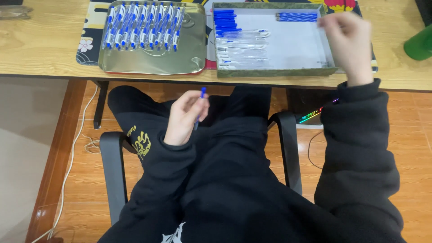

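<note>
Left hand (184, 114): held low over the lap, fingers curled in a pinch, wrist bent, black sleeve to the wrist.
Right hand (346, 40): raised forward, arm stretched out, fingers loosely curled, slightly blurred, grip unclear.

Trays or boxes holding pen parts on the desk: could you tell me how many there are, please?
2. A metal tray sits on the left with assembled pens; a cardboard box sits on the right with loose parts, and the right hand is over its far corner.
</note>
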